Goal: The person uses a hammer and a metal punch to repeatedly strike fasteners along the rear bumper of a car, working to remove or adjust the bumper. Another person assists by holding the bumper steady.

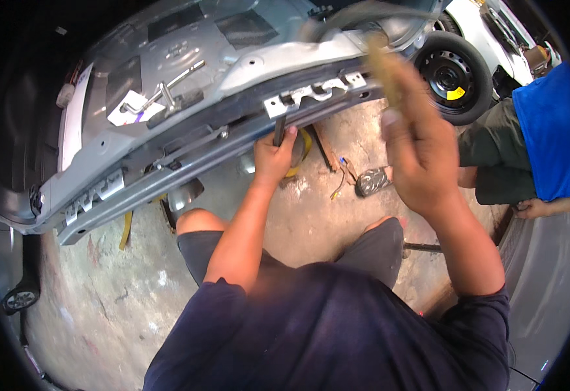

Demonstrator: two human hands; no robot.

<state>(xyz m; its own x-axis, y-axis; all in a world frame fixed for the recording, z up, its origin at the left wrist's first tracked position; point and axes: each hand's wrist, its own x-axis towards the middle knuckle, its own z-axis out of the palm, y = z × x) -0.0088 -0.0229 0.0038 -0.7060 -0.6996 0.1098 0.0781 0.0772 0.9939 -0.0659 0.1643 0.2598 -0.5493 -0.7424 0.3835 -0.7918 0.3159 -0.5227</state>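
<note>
Rod [279, 133], probably stiff, weighty steel, stands at the left end of the bracket [314, 95], pinched in the left hand [274, 159]; mid-shaft suits it. The right hand [423, 163] wraps a blurred handle [381, 68], likely stiff, best held near its end.

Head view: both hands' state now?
Left hand: closed around a dark bar.
Right hand: raised, closed around a yellowish handle; motion blur hides the tool's details.

Standing here, one cam: head-worn fisheye, left of pair, aimed down over dark shirt [324, 326] at bottom, pretty close to left hand [274, 158] and right hand [420, 156], grey car body [272, 63] bending across upper frame.
</note>
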